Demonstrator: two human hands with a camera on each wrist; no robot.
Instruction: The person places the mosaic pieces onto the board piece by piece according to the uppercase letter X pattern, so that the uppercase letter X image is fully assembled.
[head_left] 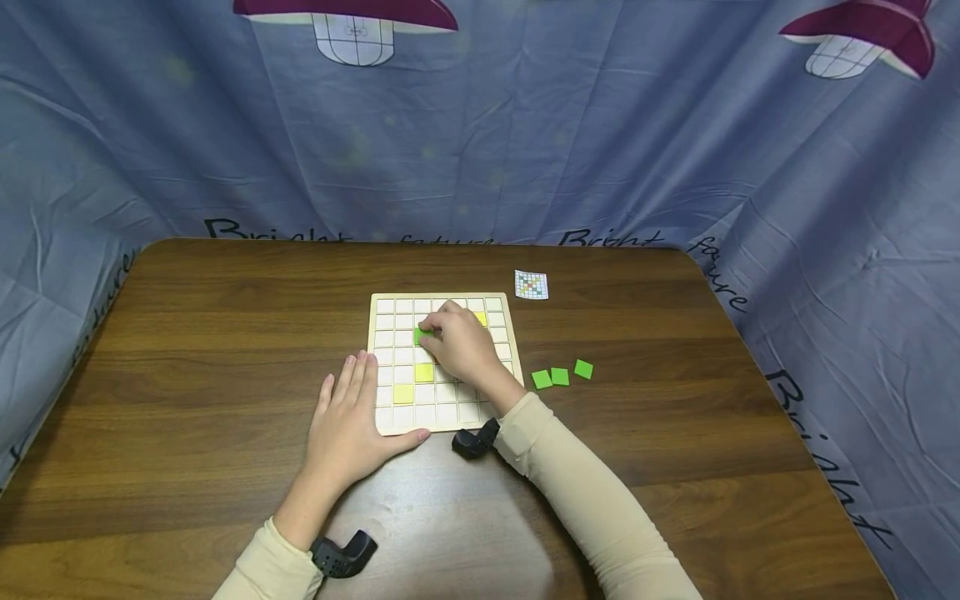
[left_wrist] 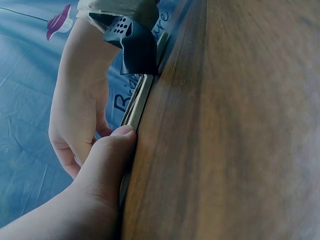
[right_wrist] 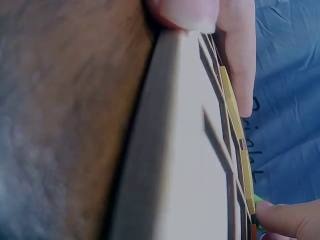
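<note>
A blue curtain fills the upper part of the frame and both sides, printed with maroon-and-white motifs and, low down, the black words "Bright future". In front of it a brown wood-grain table spreads across the middle and lower frame, its far corners rounded; a pale sheen lies at the bottom centre.

Two cream sleeves enter from the bottom edge. At the centre of the frame lies a square wooden grid board with white cells, flat on the table. Having equal-looking sides, it shows no clear long axis; its far edge runs almost level, parallel to the table's far edge.

The left hand rests with straight fingers along the board's left edge, thumb stretched out along the near edge. The right hand is over the board, well apart from the left, pinching a green tile at the board's upper centre; the fingers partly hide it, so which way it points cannot be told.

Black wrist cameras sit on both wrists. A small printed card lies beyond the board's upper right corner. Three loose green tiles lie right of the board, the rightmost set apart and turned askew. Yellow tiles sit in board cells.
</note>
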